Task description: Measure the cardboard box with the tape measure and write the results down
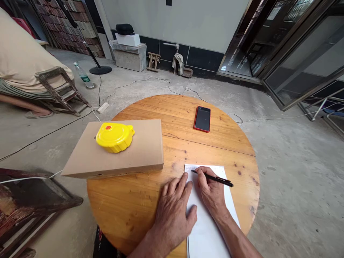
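Right hand (212, 195) grips a pen (215, 178) on paper (206, 233); left hand (174, 209), flat and empty, pins it. Slack pressure risks a skewed line.

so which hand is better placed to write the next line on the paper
Right. The right hand holds the black pen with its tip at the top of the white paper. The left hand lies flat across the paper's left edge with nothing in it.
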Motion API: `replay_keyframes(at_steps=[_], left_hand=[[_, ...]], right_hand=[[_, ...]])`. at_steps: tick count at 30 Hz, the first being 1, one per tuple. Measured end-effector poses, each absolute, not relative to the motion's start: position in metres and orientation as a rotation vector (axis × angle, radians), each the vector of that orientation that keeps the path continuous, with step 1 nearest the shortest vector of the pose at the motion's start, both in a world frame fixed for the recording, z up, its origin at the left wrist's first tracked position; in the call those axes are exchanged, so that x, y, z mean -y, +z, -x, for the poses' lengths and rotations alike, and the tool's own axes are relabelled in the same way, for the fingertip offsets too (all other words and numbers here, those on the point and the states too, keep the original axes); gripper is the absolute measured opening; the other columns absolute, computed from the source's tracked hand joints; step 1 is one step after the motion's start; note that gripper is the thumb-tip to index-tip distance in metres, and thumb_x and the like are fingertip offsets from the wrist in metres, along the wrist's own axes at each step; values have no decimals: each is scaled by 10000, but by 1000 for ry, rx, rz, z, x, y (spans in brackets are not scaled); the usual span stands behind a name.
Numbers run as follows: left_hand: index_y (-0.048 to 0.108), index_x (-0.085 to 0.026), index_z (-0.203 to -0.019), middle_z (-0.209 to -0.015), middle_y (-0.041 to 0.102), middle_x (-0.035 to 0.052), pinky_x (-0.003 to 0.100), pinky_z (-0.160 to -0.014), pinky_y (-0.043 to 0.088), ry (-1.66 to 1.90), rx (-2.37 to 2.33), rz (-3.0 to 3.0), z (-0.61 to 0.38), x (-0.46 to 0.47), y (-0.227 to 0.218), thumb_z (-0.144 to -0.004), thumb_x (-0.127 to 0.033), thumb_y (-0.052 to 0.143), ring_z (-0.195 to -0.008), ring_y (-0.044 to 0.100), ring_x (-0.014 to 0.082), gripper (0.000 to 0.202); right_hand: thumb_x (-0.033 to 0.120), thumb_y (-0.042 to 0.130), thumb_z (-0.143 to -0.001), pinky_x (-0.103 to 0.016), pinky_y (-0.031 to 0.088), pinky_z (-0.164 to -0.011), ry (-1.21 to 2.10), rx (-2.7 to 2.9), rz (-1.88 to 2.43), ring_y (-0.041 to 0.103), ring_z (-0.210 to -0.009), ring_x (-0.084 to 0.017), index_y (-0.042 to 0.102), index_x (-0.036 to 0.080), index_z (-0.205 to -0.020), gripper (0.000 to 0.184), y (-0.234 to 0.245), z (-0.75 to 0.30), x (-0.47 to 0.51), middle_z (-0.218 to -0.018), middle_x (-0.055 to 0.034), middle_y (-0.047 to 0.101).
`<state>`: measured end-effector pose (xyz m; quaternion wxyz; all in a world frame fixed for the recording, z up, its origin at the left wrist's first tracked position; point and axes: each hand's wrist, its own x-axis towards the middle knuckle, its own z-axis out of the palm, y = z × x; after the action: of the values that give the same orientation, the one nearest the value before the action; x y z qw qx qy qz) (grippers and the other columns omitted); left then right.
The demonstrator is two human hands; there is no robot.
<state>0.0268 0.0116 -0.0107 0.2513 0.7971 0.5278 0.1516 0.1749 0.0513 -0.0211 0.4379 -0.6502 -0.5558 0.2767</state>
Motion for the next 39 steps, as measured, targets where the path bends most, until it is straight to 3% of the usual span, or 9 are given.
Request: replay_keyframes(at_steps=[21, 33, 39], left_hand=[[485, -266, -1366, -1566, 314, -34, 475, -1105, 259, 402, -1434, -2155, -26, -13, -13, -826, -325, 558, -1324, 344, 283, 549], [518, -237, -1343, -1557, 335, -16, 478, -1100, 277, 423, -1442, -2179, -27, -13, -12, -826, -305, 551, -1316, 358, 292, 522], [520, -232, -1342, -1551, 348, -8, 480, -1106, 268, 426, -1448, -2186, -27, -12, -12, -821, -305, 554, -1314, 358, 295, 527]], right_hand=[[338, 488, -907, -250, 416, -509, 629, 1434, 1596, 502, -520, -128, 626, 174, -815, 233, -24, -175, -52, -631, 2, 596], [375, 516, -914, -250, 402, -484, 781, 1254, 1523, 464, -453, -120, 612, 193, -807, 232, -22, -179, -48, -502, 51, 520], [376, 533, -931, -253, 414, -489, 755, 1158, 1436, 491, -484, -122, 638, 205, -911, 202, -21, -179, -51, -561, 44, 561]])
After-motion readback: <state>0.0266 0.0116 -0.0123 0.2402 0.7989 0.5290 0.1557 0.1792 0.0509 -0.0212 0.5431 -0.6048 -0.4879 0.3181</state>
